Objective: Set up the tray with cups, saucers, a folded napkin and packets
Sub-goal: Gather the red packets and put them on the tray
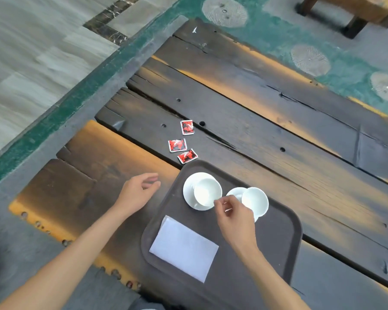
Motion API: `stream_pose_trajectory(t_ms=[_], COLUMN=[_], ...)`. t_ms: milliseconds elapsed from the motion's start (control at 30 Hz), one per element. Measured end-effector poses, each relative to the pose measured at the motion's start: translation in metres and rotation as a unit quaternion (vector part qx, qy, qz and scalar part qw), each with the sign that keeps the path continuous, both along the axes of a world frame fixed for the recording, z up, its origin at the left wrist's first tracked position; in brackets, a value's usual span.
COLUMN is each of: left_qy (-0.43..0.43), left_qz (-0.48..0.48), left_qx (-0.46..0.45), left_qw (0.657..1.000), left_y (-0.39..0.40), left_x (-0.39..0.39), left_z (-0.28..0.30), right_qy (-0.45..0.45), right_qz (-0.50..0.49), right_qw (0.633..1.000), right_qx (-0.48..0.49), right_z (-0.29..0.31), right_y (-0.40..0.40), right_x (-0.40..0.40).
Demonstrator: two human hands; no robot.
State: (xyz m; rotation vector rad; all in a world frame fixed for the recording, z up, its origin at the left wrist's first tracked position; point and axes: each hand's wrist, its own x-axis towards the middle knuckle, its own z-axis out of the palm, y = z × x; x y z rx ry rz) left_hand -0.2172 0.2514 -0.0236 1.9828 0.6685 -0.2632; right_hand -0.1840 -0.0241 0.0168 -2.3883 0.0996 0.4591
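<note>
A dark brown tray point(278, 242) lies on the wooden table. On its far part stand two white cups, each on a white saucer: the left cup point(205, 192) and the right cup point(255, 200), which tilts on its saucer. A folded white napkin point(184, 247) lies flat on the tray's near left. Three red packets point(187, 127) point(177, 145) point(187, 155) lie on the table just beyond the tray. My right hand point(233, 218) hovers between the cups, fingers pinched near the right saucer. My left hand point(139, 191) hangs loosely open over the table, left of the tray.
The dark plank table point(267, 113) has gaps, holes and orange patches. Its left end point(54, 211) borders grey and green floor. A wooden bench leg point(354, 25) stands at the far right.
</note>
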Motion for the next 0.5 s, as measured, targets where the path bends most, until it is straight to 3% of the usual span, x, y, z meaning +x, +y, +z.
stream_pose_trajectory(t_ms=[200,500], left_qy=[0.009,0.072], left_qz=[0.130,0.195], left_qx=[-0.197,-0.316], left_qw=[0.972,0.926], left_y=[0.019,0.022], left_x=[0.062,0.093], left_z=[-0.006,-0.044], right_qy=[-0.003,0.092], right_qz=[0.041,0.103], right_qw=[0.999,0.986], right_qx=[0.006,-0.091], right_z=[-0.012,-0.097], right_y=[0.056,0.112], right_x=[0.112,0.178])
